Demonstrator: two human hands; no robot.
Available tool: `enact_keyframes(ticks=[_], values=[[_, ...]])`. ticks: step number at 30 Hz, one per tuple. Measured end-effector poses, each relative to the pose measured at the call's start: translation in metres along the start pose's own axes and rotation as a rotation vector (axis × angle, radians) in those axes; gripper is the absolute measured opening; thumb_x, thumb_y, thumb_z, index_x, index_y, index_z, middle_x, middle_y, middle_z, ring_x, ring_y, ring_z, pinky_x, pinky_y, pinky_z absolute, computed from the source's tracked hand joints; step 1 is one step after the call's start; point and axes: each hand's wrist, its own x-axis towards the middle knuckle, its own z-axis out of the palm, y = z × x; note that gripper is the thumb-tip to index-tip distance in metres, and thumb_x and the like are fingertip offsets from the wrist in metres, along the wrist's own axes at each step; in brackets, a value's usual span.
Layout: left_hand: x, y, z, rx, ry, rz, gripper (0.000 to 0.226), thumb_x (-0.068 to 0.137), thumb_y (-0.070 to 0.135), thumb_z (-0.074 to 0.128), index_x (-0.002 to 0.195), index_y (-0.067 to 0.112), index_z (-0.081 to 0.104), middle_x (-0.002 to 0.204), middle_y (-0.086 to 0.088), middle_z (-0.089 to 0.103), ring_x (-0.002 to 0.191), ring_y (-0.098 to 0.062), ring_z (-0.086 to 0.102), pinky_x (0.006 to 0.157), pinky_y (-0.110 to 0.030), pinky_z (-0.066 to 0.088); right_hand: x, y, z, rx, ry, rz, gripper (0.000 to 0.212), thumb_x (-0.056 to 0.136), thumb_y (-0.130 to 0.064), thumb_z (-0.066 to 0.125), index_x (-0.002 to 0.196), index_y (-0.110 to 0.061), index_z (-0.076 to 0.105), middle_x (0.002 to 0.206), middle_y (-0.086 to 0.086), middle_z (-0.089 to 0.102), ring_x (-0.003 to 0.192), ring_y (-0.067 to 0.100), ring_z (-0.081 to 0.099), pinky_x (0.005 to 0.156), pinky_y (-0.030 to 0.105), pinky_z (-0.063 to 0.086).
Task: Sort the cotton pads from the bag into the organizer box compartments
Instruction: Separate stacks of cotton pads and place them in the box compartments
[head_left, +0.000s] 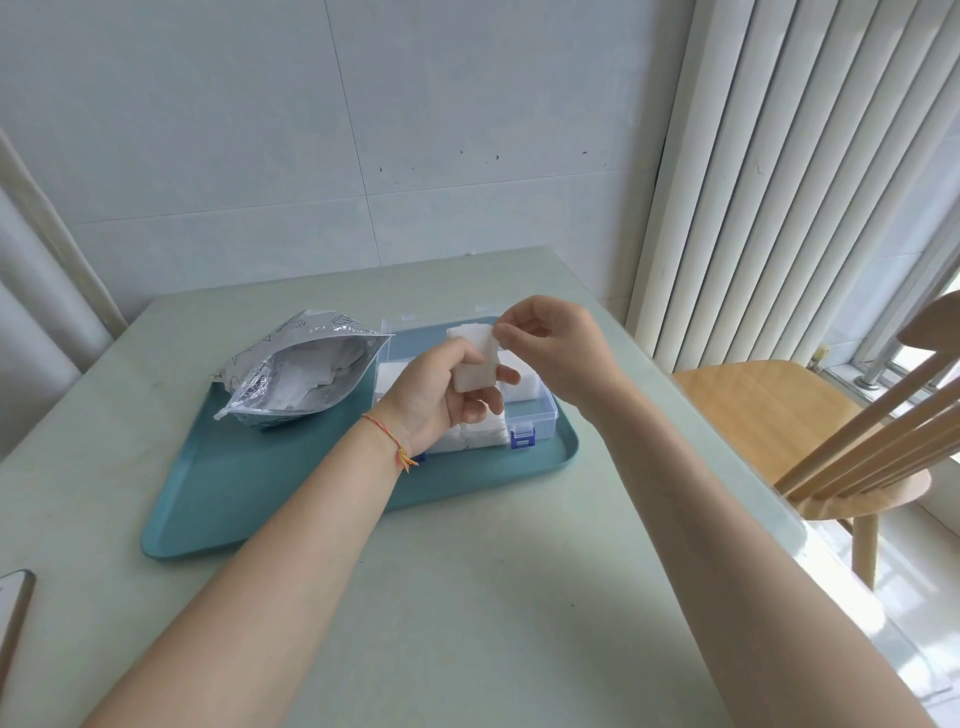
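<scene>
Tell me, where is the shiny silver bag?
In the head view the silver bag lies open on the left part of the teal tray, just left of the clear organizer box.

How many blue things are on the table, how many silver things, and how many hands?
Blue: 2, the tray and the box's latch
Silver: 1, the bag
Hands: 2, left hand and right hand
Total: 5

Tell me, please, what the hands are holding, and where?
The left hand grips a stack of cotton pads by its lower half; the right hand pinches its top edge.
</scene>
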Motion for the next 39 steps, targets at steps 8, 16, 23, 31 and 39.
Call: enact_keyframes(ticks=[8,16,23,31,39], values=[[0.001,-0.003,-0.006,0.031,0.049,-0.001,0.039,0.1,0.02,0.031,0.12,0.006,0.061,0.095,-0.018,0.069,0.077,-0.033,0.069,0.05,-0.027,0.047,-0.001,-0.002,0.007,0.021,-0.009,0.054,0.007,0.087,-0.016,0.068,0.08,-0.016,0.067,0.073,-0.003,0.068,0.064,0.008,0.06,0.062,0.021,0.048],[0.003,-0.007,-0.013,-0.041,0.278,0.033,0.012,0.095,0.013,0.059,0.089,0.008,0.069,0.076,-0.007,0.069,0.067,-0.017,0.066,0.049,-0.022,0.05,0.0,0.003,0.003,0.195,-0.025,0.229,0.006,0.089,-0.008,0.06,0.085,-0.005,0.064,0.071,0.005,0.066,0.061,0.014,0.063,0.059,0.025,0.049],[0.008,-0.006,-0.017,-0.162,0.408,-0.029,0.007,0.093,0.005,0.06,0.092,-0.001,0.064,0.081,-0.016,0.069,0.057,-0.019,0.069,0.049,-0.023,0.054,0.001,0.004,-0.003,0.309,0.109,0.249,0.008,0.083,-0.006,0.051,0.079,-0.006,0.058,0.073,0.012,0.063,0.06,0.02,0.059,0.056,0.03,0.046],[0.0,-0.001,-0.015,0.023,0.13,-0.048,0.019,0.094,-0.003,0.054,0.099,0.004,0.071,0.085,-0.007,0.075,0.073,-0.017,0.072,0.063,-0.023,0.058,-0.005,0.004,-0.004,0.148,-0.135,0.232,0.012,0.087,-0.015,0.066,0.091,-0.004,0.068,0.083,0.005,0.056,0.077,0.015,0.047,0.066,0.028,0.038],[-0.005,0.005,-0.01,-0.131,0.081,-0.128,0.026,0.096,0.004,0.045,0.105,-0.003,0.068,0.1,-0.018,0.073,0.087,-0.027,0.072,0.074,-0.031,0.061,-0.003,0.006,-0.002,0.114,-0.063,0.244,0.005,0.087,-0.013,0.063,0.088,-0.009,0.061,0.083,0.008,0.065,0.075,0.015,0.058,0.061,0.025,0.043]])
